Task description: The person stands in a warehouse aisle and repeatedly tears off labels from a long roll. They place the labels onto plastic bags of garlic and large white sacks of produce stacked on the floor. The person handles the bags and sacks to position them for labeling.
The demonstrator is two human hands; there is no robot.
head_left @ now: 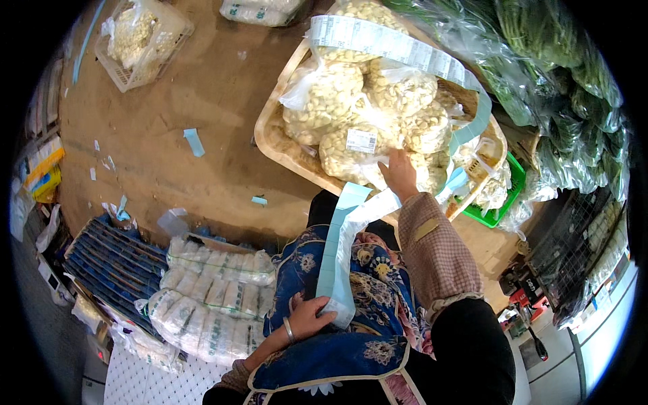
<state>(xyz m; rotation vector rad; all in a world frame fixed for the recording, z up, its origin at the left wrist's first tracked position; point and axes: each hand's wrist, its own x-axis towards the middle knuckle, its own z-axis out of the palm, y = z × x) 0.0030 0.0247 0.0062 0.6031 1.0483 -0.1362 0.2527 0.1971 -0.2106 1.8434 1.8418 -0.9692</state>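
Observation:
My left hand (312, 318), with a bangle at its wrist, is closed on the end of a pale blue strip of labels (337, 263) above my lap. The strip rises toward my right forearm; another length (405, 48) arches over the bags. My right hand (401, 177) rests against a clear bag of pale pieces like peeled garlic cloves (344, 158), thumb apart from the fingers; its fingertips are partly hidden. A white label (361, 140) sits on this bag, left of the hand. Several similar bags (405, 88) fill a shallow tan tray (270, 135).
Backing paper scraps (194, 142) litter the brown surface. A pale basket (138, 74) with another bag stands far left. White wrapped packages (209, 304) lie left of my lap, beside a dark blue slatted rack (118, 263). Bagged greens (540, 54) and a green basket (518, 177) are right.

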